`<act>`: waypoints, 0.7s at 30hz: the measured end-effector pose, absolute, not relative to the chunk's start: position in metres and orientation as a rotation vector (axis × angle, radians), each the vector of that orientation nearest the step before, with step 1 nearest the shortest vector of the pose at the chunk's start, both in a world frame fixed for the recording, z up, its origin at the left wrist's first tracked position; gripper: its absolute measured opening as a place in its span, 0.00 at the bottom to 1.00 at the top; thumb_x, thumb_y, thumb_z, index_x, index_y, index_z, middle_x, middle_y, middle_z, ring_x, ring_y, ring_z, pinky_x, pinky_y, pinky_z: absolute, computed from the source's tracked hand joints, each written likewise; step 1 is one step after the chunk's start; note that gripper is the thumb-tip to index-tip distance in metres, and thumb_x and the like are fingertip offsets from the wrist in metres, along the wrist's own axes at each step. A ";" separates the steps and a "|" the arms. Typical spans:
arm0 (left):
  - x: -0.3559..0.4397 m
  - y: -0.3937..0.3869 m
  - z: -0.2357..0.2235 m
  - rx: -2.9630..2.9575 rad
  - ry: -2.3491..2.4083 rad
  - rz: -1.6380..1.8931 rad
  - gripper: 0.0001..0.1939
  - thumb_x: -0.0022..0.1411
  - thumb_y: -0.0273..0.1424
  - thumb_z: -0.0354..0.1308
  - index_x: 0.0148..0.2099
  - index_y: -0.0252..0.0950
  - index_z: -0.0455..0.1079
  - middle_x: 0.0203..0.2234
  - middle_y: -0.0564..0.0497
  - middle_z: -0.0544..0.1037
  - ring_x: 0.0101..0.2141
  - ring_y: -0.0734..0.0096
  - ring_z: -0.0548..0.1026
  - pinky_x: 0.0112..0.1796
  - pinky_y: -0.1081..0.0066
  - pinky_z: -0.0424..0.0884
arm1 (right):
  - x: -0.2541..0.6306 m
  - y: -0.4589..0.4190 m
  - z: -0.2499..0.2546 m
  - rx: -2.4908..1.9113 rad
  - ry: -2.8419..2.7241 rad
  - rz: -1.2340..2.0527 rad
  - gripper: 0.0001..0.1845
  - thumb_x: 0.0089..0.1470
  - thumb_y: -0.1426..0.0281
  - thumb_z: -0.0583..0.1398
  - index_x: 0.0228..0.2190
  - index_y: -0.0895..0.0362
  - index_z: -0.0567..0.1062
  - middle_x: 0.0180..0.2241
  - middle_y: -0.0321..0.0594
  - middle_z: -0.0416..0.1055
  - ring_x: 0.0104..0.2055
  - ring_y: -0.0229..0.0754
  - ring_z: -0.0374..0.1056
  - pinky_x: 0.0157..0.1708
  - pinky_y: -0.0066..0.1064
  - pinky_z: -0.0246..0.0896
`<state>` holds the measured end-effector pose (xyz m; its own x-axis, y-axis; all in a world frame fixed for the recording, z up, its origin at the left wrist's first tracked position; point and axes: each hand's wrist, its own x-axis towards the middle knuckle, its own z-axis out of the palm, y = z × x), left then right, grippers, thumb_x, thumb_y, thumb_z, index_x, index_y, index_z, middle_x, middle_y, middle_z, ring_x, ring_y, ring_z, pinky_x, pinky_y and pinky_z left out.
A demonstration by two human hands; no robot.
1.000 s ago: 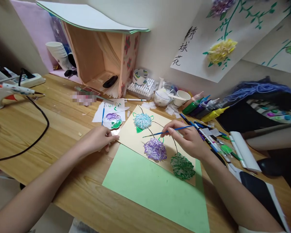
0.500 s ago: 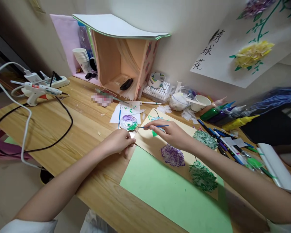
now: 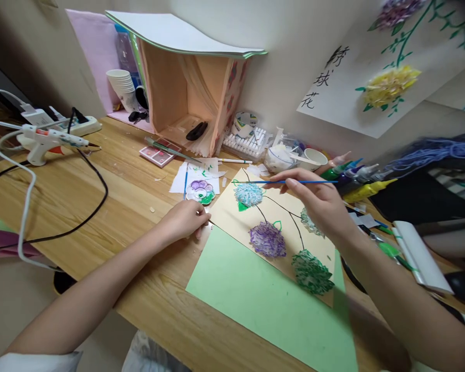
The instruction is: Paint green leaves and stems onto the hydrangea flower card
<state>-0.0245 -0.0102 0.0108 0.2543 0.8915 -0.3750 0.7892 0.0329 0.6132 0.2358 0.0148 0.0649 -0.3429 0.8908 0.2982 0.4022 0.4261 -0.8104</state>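
Closest in, a light green sheet (image 3: 271, 315) lies on the wooden table (image 3: 155, 289), with a cream card (image 3: 232, 213) overlapping its far part. The left hand (image 3: 189, 218) is loosely curled at the card's left corner, its thumb reaching the edge; whether it pinches the card or merely rests against it, I cannot tell. The right hand (image 3: 315, 199), above the card's right side, grasps a thin blue paintbrush (image 3: 258, 182) between thumb and fingers, almost level, tip pointing left. That tip is over a green leaf outline beside the pale blue flower (image 3: 248, 195) (touching or just above, it is hard to say). The card also bears a purple flower (image 3: 267, 239), a dark green flower (image 3: 312, 272) and a paler one partly covered by the hand, with thin dark stems. Just beyond the left hand, a flower-shaped palette (image 3: 200, 192) holds purple and green paint, touching a paint-dabbed paper (image 3: 211, 169). Farther back, a roll of tape (image 3: 245, 125) carries print too small to read. On the wall, a white sheet (image 3: 341, 101) shows handwritten black characters reading 绣球花 downward, the first heavily inked, beside a yellow flower (image 3: 391, 87).
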 end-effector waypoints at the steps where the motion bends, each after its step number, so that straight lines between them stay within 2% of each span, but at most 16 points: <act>1: -0.023 -0.010 0.012 1.807 1.569 0.156 0.19 0.60 0.42 0.46 0.27 0.37 0.70 0.17 0.52 0.76 0.20 0.70 0.71 0.25 0.73 0.59 | 0.245 0.012 0.064 -1.118 -1.884 0.823 0.10 0.59 0.64 0.54 0.37 0.52 0.75 0.36 0.40 0.75 0.40 0.42 0.70 0.37 0.33 0.64; 5: -0.019 -0.011 0.015 1.958 1.679 0.080 0.19 0.61 0.41 0.45 0.25 0.38 0.68 0.20 0.51 0.77 0.26 0.66 0.73 0.25 0.72 0.56 | 0.271 0.000 0.056 -1.154 -1.927 0.874 0.10 0.58 0.65 0.54 0.36 0.53 0.74 0.32 0.41 0.74 0.36 0.42 0.69 0.34 0.33 0.63; 12: -0.020 -0.006 0.010 1.999 1.749 0.049 0.19 0.61 0.43 0.46 0.23 0.39 0.63 0.20 0.52 0.75 0.27 0.65 0.72 0.25 0.72 0.53 | 0.272 -0.011 0.045 -0.967 -2.271 0.713 0.10 0.57 0.72 0.52 0.32 0.54 0.74 0.29 0.40 0.72 0.33 0.40 0.67 0.33 0.34 0.61; 21: -0.018 -0.005 0.006 2.018 1.810 0.079 0.19 0.60 0.43 0.46 0.25 0.38 0.65 0.25 0.50 0.76 0.27 0.66 0.71 0.25 0.71 0.53 | 0.265 -0.013 0.039 -0.906 -2.342 0.721 0.09 0.56 0.75 0.52 0.35 0.53 0.71 0.31 0.40 0.71 0.35 0.41 0.66 0.35 0.34 0.62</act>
<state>-0.0178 -0.0045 0.0063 0.1478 0.9603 -0.2366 0.9362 -0.0586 0.3467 0.2654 -0.0133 0.0389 -0.6393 0.7184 0.2743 0.4398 0.6342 -0.6359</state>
